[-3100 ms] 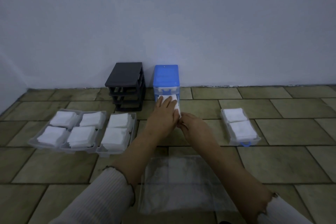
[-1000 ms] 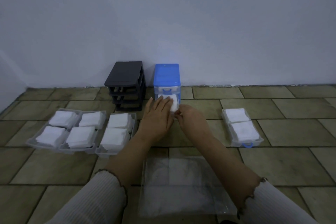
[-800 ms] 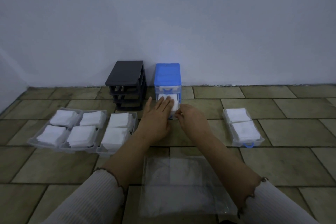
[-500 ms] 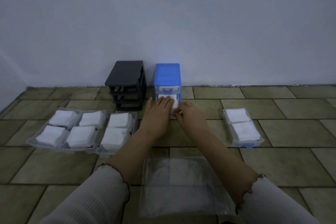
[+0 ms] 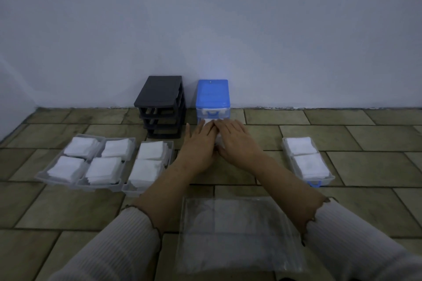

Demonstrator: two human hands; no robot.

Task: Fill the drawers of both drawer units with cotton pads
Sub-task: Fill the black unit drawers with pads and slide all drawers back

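Note:
A blue drawer unit (image 5: pixel 212 96) stands against the wall, its top drawer shut. Below that, a clear drawer filled with white cotton pads (image 5: pixel 207 122) sticks out of the unit toward me. My left hand (image 5: pixel 199 145) and my right hand (image 5: pixel 237 141) lie flat, palms down, side by side on this drawer and hide most of it. A black drawer unit (image 5: pixel 162 107) stands to the left of the blue one with its slots empty. Three clear drawers (image 5: pixel 107 183) full of cotton pads sit on the floor at the left. Another filled drawer (image 5: pixel 328 174) with a blue handle sits at the right.
A clear plastic bag (image 5: pixel 237 232) lies flat on the tiled floor between my forearms, close to me. The wall runs right behind both units.
The drawer with pads has slid further back into the blue unit. My right hand has moved from the drawer's side onto its top, next to my left hand.

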